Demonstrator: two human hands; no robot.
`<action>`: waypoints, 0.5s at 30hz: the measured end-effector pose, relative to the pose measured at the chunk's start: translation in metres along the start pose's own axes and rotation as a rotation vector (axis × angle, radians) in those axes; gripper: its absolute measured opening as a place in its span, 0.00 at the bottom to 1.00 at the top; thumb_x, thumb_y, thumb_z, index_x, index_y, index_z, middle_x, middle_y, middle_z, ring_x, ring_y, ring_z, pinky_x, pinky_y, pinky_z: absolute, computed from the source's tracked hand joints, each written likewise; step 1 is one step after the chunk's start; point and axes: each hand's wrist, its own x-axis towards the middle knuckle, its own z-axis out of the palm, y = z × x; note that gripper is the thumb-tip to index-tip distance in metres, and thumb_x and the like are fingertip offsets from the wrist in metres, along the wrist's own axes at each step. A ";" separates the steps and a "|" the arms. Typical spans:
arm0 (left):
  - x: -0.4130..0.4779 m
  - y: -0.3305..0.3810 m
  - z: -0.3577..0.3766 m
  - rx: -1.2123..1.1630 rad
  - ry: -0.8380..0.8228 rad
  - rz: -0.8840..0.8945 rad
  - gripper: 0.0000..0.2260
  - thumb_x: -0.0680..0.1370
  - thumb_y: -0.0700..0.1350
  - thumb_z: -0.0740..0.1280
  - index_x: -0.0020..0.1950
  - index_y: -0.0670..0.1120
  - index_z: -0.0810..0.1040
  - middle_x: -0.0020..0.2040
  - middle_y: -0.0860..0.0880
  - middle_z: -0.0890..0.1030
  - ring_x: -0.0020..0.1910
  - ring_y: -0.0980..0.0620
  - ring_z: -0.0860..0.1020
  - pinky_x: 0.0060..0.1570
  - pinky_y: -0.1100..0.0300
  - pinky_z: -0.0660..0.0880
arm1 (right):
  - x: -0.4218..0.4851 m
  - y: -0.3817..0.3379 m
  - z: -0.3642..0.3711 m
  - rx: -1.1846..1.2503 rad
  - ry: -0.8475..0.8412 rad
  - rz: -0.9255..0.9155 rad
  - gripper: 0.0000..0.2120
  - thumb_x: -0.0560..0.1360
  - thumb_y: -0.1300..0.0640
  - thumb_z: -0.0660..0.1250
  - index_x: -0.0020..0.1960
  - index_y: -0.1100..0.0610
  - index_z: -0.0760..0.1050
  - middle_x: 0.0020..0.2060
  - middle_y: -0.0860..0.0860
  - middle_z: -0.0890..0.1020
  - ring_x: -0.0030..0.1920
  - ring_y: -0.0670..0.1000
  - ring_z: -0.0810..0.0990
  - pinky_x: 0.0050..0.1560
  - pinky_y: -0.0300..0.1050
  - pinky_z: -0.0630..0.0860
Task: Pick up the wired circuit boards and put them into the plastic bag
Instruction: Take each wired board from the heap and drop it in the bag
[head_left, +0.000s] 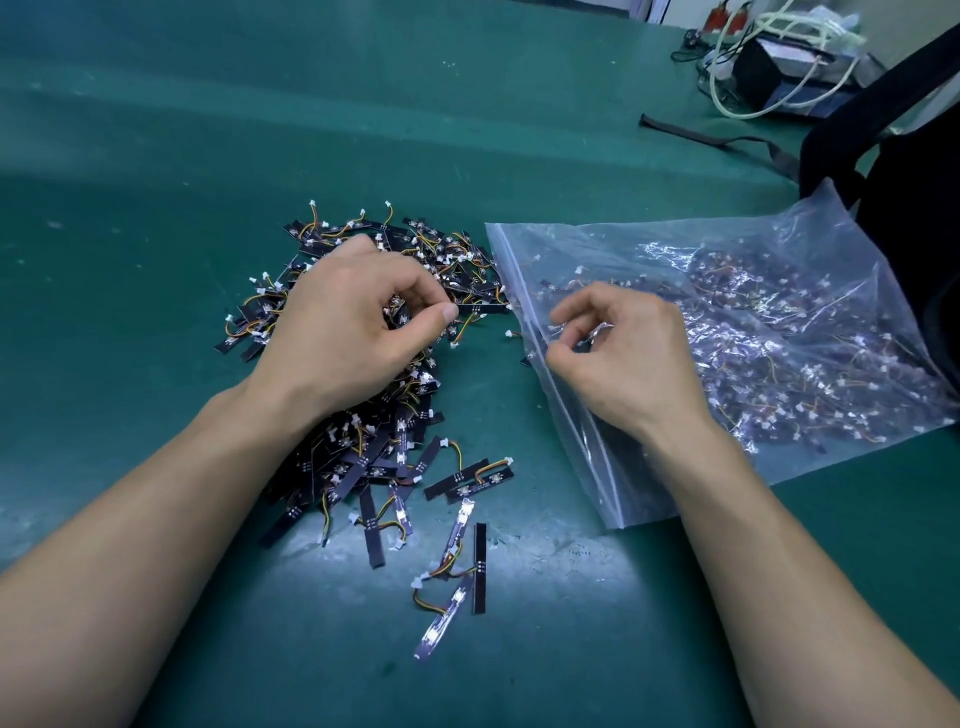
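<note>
Many wired circuit boards (363, 467) lie in a messy heap on the soft green mat (208, 156). Each one is a thin, flat, black strip with little orange and yellow wires and a tiny white plug. A few lie apart from the heap, nearer the person.

The left hand (348, 322) rests on top of the heap and hides its middle. Its thumb and first finger pinch the end of one board (485, 307), which sticks out toward the bag.

The plastic bag (779, 249) lies just beside the heap, on the right. It is clear, shiny and crinkly, with a zip strip along its mouth. Lots of boards are already inside.

The right hand (628, 353) sits on the bag's mouth with its fingers curled. I cannot tell if it is pinching the plastic.

Far back stands a black box (763, 67) with white cables (727, 98) looped around it. A flat black strap (717, 137) lies on the mat, and a big dark cloth thing (909, 208) sits behind the bag.
</note>
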 end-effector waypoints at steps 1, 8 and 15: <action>0.000 0.001 0.000 0.011 0.001 -0.013 0.08 0.76 0.53 0.70 0.42 0.50 0.84 0.37 0.58 0.81 0.42 0.50 0.74 0.44 0.49 0.74 | 0.000 -0.001 -0.001 0.030 0.024 0.011 0.08 0.66 0.61 0.71 0.42 0.50 0.81 0.33 0.38 0.82 0.28 0.39 0.75 0.33 0.28 0.68; 0.016 0.018 0.008 0.047 -0.123 -0.122 0.06 0.76 0.53 0.74 0.42 0.53 0.85 0.33 0.60 0.80 0.37 0.56 0.77 0.44 0.56 0.74 | 0.005 -0.009 -0.013 0.298 0.196 0.088 0.11 0.68 0.64 0.70 0.41 0.47 0.81 0.34 0.43 0.84 0.27 0.41 0.72 0.35 0.35 0.71; 0.049 0.046 0.042 -0.024 -0.197 -0.293 0.09 0.76 0.52 0.74 0.37 0.51 0.85 0.33 0.54 0.83 0.35 0.52 0.79 0.41 0.58 0.76 | 0.004 -0.015 -0.020 0.401 0.280 0.078 0.10 0.70 0.65 0.71 0.46 0.52 0.82 0.36 0.46 0.83 0.29 0.47 0.71 0.34 0.40 0.71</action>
